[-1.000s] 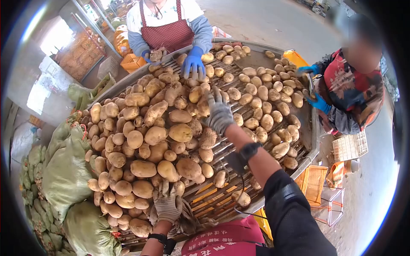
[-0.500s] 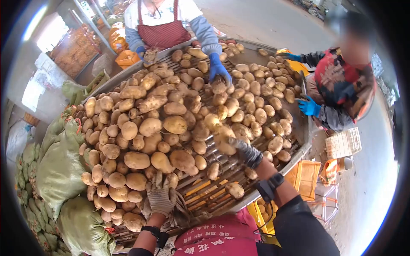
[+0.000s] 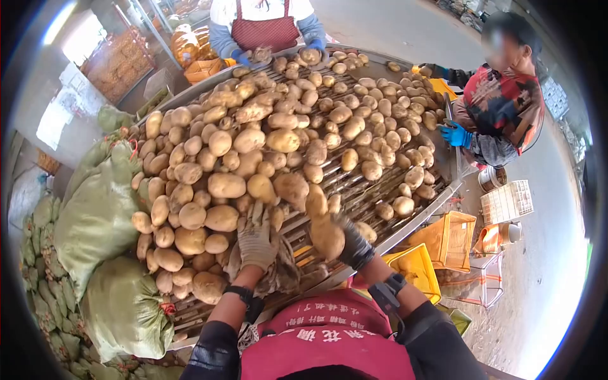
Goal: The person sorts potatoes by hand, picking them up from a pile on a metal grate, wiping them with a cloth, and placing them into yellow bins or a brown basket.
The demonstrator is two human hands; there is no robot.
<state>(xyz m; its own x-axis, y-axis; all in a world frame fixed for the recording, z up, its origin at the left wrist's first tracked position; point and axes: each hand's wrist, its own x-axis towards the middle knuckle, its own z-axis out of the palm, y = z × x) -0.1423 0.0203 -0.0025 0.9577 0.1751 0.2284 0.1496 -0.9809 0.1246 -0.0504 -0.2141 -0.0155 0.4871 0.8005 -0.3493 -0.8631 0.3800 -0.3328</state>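
My left hand (image 3: 256, 239), in a grey knit glove, lies with fingers stretched out against the front of the potato pile (image 3: 226, 185). Under and beside its wrist is a crumpled brown cloth (image 3: 282, 269). My right hand (image 3: 354, 246), in a dark glove, is closed on the right side of a large potato (image 3: 327, 237) over the slatted table (image 3: 301, 246). Its fingers are partly blurred and hidden by the potato. Two smaller potatoes touch or sit just behind that one.
Across the table a person in a red apron (image 3: 265, 33) holds potatoes in blue gloves. Another person (image 3: 500, 95) stands at the right edge. Green sacks (image 3: 98, 221) stand at left. A yellow crate (image 3: 415, 269) and an orange crate (image 3: 451, 234) sit at right.
My right hand has come back toward me with a potato, baring more slats. The head view has shifted. The person opposite has drawn a hand back from the pile.
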